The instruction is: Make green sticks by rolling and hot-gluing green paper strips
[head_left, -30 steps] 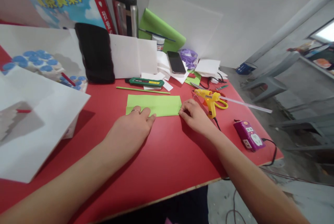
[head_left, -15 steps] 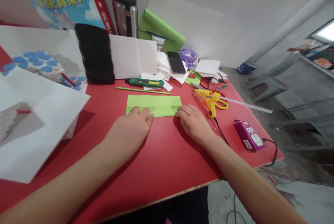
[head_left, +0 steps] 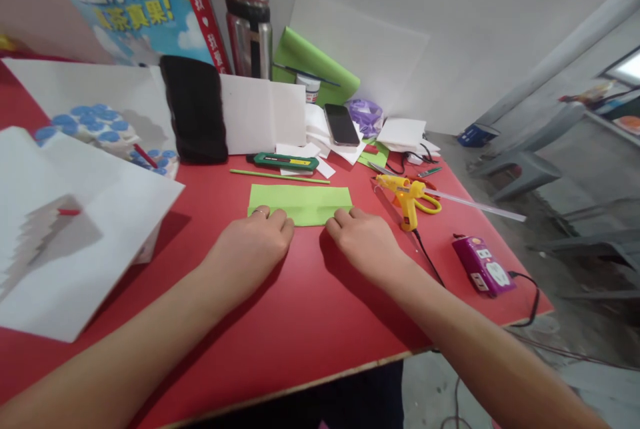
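A strip of light green paper (head_left: 300, 197) lies on the red table, with a folded band along its near edge. My left hand (head_left: 257, 239) is closed on the near left part of that edge, fingers curled and a ring on one finger. At the near right corner, my right hand (head_left: 363, 235) has its bent fingers closed on the same edge. The thumbs are mostly hidden beneath the hands. Just beyond the paper lie a thin green stick (head_left: 280, 177) and a green utility knife (head_left: 285, 161).
To the right are a yellow glue gun (head_left: 407, 195), scissors (head_left: 429, 203) and a purple power box (head_left: 483, 265) with cords. White card (head_left: 125, 229) stands at left. A black phone-like object (head_left: 195, 112), steel flask (head_left: 249, 22) and smartphone (head_left: 342, 125) are at the back.
My right hand has moved left along the near edge of the green paper, closer to my left hand. The left hand stays on the paper; the view has shifted slightly.
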Demonstrator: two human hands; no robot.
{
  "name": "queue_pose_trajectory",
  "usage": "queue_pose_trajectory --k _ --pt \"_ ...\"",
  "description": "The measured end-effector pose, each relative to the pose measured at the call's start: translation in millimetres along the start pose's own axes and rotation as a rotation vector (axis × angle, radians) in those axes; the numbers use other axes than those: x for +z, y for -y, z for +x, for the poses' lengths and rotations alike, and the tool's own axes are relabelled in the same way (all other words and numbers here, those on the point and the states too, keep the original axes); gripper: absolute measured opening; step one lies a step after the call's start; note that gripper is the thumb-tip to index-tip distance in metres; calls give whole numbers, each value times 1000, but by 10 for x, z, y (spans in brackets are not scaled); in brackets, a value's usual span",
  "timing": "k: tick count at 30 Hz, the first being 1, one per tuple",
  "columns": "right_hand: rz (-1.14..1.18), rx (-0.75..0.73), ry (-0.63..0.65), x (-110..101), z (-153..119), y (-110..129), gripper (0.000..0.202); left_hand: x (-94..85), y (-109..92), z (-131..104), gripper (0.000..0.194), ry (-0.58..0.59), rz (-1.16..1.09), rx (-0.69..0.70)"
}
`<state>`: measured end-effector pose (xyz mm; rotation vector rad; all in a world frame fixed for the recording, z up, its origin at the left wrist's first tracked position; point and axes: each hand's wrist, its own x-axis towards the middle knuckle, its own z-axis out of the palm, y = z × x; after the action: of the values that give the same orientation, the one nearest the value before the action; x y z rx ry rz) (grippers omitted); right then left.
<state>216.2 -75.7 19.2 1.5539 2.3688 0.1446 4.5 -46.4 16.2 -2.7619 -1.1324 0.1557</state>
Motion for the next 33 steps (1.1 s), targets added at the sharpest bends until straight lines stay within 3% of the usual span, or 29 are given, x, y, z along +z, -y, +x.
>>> queue_pose_trajectory --k 10,15,23,33 --pt "-26 30 -24 39 7 135 29 -13 3 16 31 45 -2 2" --pt "-25 -43 3 -15 97 176 30 -13 23 16 31 50 -2 15" --pt "39 -42 -67 9 53 43 23 52 126 -27 26 -57 -51 20" --pt "77 -72 -180 129 63 -59 18 -26 64 -3 30 13 16 33"
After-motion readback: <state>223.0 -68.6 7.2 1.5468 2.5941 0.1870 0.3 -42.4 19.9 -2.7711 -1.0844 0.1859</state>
